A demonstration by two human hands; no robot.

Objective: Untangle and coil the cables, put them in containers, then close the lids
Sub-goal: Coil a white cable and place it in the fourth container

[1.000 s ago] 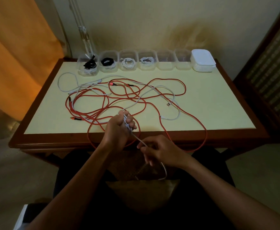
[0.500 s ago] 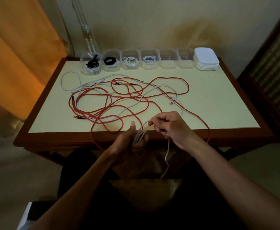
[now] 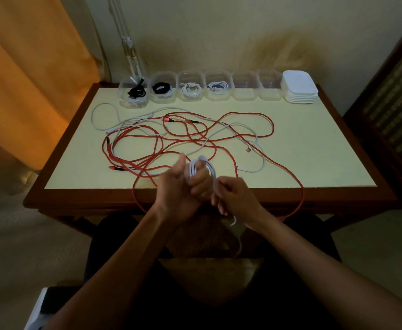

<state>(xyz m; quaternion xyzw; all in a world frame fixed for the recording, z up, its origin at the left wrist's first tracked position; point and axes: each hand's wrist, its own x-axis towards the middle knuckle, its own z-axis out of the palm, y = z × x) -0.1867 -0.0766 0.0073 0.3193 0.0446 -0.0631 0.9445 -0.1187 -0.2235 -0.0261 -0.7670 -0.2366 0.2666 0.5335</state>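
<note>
My left hand (image 3: 179, 189) grips a small coil of white cable (image 3: 201, 166) at the table's near edge, thumb raised. Close beside it, my right hand (image 3: 237, 198) pinches the same cable's loose tail, which hangs down toward my lap (image 3: 237, 236). A tangle of red cables (image 3: 188, 136) and more white cables (image 3: 250, 144) spreads over the tabletop behind my hands. Several clear containers stand in a row along the far edge: two hold black cables (image 3: 160, 88), two hold white cables (image 3: 191, 89), and the two at the right (image 3: 245, 88) look empty.
A stack of white lids (image 3: 300, 90) sits at the far right of the row. The pale yellow tabletop (image 3: 314, 148) has a dark wooden rim. An orange curtain (image 3: 28, 67) hangs at the left, a wall behind, dark furniture at the right.
My right hand came up over my left, then dropped to its right side, laying another loop of white cable on the coil. The hanging tail has grown shorter.
</note>
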